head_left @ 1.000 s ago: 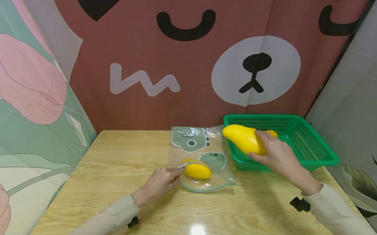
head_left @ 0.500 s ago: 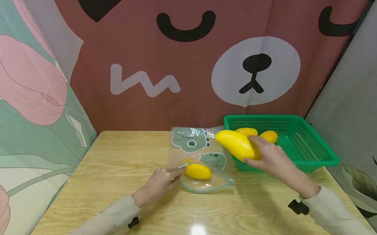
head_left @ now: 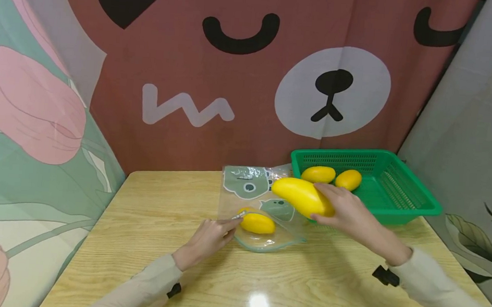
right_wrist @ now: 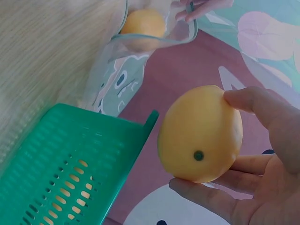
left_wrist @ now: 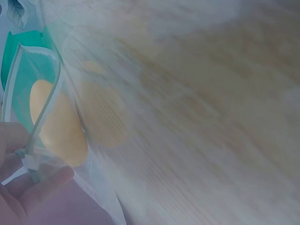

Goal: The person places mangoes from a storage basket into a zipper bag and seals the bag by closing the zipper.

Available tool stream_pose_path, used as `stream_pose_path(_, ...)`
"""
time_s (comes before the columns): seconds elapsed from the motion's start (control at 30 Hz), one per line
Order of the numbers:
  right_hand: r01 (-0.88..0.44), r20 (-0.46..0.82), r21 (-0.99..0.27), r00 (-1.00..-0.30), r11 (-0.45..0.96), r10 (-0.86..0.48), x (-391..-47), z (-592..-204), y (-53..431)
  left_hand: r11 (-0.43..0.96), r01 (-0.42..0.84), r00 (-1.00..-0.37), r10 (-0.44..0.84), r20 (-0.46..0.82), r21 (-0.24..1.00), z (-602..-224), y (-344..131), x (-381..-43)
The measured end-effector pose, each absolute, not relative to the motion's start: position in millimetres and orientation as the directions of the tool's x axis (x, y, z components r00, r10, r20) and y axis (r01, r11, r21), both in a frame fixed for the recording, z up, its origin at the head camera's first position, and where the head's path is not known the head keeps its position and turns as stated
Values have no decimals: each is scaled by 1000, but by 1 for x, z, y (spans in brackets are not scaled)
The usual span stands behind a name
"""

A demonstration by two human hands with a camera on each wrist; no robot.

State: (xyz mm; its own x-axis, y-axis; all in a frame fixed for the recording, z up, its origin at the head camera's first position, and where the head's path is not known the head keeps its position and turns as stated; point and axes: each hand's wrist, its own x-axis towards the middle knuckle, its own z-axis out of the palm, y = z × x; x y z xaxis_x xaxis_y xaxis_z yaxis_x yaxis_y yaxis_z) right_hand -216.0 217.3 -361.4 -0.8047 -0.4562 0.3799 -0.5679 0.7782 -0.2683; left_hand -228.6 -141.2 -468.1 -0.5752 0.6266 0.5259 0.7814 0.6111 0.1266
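Observation:
In my right hand (head_left: pixel 347 212) I grip a yellow mango (head_left: pixel 301 195), held in the air between the basket and the bag. The right wrist view shows the mango's end with a dark green stem spot (right_wrist: pixel 198 155), thumb on one side and fingers on the other. A clear zip bag (head_left: pixel 229 195) with green dinosaur prints lies on the table, its mouth spread toward me. My left hand (head_left: pixel 209 239) pinches the left corner of the bag's mouth, near a white slider (left_wrist: pixel 30 161). Inside the bag lies another yellow mango (head_left: pixel 259 223).
A green plastic basket (head_left: pixel 416 198) stands at the back right of the wooden table (head_left: pixel 159 214). Two mangoes lie in it, one at the left (head_left: pixel 319 173) and one beside it (head_left: pixel 349 180). A bear-print curtain (head_left: pixel 177 143) hangs behind the table.
My right hand has carried the mango left and toward me, from over the basket to near the bag, uncovering the mangoes in the basket. My left hand holds still on the bag.

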Motion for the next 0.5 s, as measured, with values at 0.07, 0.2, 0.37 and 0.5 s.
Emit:
stream_pose_path(0.07,-571,378,-266,-803,777,-461,-215,-362,216,613,781,-570,626,532,116,-468,-141,-229)
stream_pose_path(0.2,-579,380,-254,-796,775,-470,-212,-364,212,615,783,-559,625,545,98,-468,-141,-229)
stream_pose_path(0.37,-584,381,-244,-792,774,-477,-207,-366,208,611,785,-559,629,541,101,-468,-141,-229)
stream_pose_path(0.5,-582,369,-256,-797,772,-479,-202,-366,204,609,786,-564,631,533,112,-468,-141,-229)
